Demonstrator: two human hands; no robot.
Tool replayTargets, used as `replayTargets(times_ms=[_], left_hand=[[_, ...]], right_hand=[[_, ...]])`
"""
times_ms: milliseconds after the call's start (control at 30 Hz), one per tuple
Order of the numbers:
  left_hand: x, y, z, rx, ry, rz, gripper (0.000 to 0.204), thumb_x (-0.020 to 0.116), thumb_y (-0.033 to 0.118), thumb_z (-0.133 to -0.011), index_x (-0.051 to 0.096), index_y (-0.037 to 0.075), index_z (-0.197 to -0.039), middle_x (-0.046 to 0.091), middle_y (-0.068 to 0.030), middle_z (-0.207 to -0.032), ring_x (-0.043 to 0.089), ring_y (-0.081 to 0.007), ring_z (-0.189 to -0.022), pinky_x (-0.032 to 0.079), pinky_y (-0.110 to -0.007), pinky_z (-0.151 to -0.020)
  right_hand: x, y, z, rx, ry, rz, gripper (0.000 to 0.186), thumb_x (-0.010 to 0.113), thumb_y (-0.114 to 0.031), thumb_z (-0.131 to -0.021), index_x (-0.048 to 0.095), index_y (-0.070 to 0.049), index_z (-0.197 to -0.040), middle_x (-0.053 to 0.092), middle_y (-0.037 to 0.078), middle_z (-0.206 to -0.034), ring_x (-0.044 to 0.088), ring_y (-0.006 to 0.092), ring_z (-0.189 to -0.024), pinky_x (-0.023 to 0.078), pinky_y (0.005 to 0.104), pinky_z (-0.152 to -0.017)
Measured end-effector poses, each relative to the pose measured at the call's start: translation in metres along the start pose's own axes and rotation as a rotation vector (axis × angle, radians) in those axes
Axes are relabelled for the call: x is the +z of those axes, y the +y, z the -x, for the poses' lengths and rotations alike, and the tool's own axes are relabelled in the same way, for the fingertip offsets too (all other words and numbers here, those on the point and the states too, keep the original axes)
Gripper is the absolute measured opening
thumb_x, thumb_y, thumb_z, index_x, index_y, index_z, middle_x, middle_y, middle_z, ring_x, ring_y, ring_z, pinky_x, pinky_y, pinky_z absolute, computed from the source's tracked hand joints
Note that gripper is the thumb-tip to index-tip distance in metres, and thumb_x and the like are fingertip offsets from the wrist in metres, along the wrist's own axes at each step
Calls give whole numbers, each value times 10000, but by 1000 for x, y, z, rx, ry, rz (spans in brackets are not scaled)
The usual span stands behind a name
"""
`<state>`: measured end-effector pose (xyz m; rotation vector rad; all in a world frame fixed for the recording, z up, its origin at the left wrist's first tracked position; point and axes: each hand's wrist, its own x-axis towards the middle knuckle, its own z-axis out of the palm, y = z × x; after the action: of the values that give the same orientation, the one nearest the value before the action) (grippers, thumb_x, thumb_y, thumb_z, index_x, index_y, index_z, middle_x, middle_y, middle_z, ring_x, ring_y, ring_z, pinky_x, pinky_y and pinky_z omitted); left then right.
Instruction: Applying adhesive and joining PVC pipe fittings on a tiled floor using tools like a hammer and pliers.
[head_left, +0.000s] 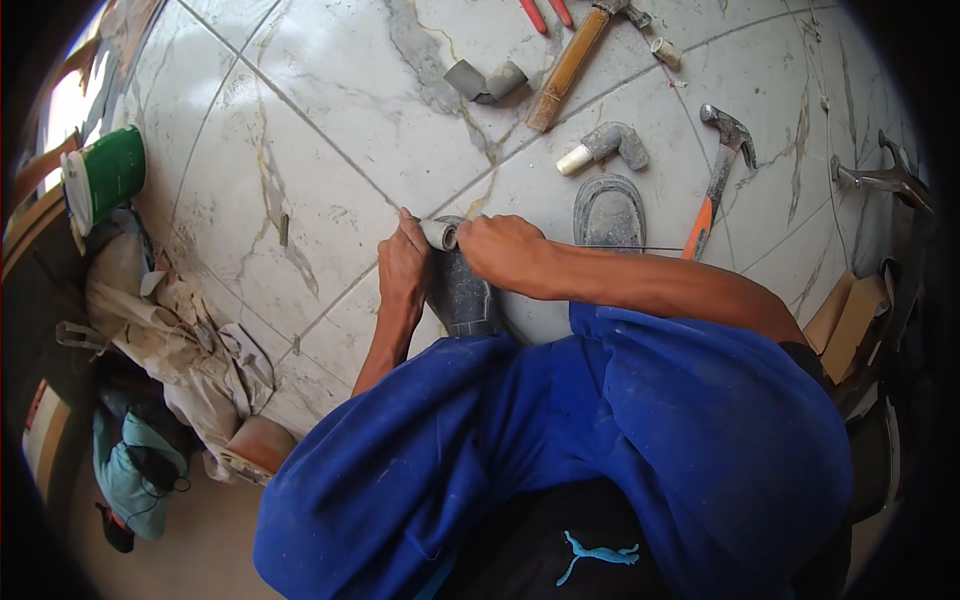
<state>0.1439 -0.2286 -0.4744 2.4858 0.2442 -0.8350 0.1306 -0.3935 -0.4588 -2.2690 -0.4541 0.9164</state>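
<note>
My left hand (403, 262) is closed around a short grey-white pipe piece (438, 235), its open end turned toward my right hand. The pipe sits just above the toe of my left shoe (463, 295). My right hand (503, 255) is a fist against the pipe's end. A thin dark rod (655, 248) runs out rightward from behind that fist, over the right shoe (610, 215); its gripped end is hidden by the fingers. Ahead lie a grey pipe elbow with a white stub (605, 150) and another grey elbow (487, 82).
On the marble-look tile floor (330, 130) lie a wooden-handled hammer (568, 72), a claw hammer with an orange grip (712, 185), red handles (545, 14) and a small pipe offcut (665, 52). A metal tool (885, 178) and cardboard (855, 315) are right; a green container (108, 178) and cloth (165, 330) left.
</note>
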Motion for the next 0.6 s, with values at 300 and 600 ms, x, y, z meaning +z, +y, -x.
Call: replayTargets(times_ms=[300,600], left_hand=[[1,-2,6,43,87,76,621,229,362,-993,603,-85,-778,555,-335,-688,546,-510,-681,426,-527,-622],[2,-8,2,-2,72,142,616,218,352,-992,606,-80,-786,559,-336,-706,549,-509,-697,427,-528,-626]], right_hand=[[-1,-6,7,16,15,11,164,507,-79,-773,621,39,-779,647,220,-734,670,340,-702,545,408,-602],[-8,0,11,-22,2,8,142,483,-66,-779,562,52,-791,631,235,-715,655,369,-665,534,439,-576]])
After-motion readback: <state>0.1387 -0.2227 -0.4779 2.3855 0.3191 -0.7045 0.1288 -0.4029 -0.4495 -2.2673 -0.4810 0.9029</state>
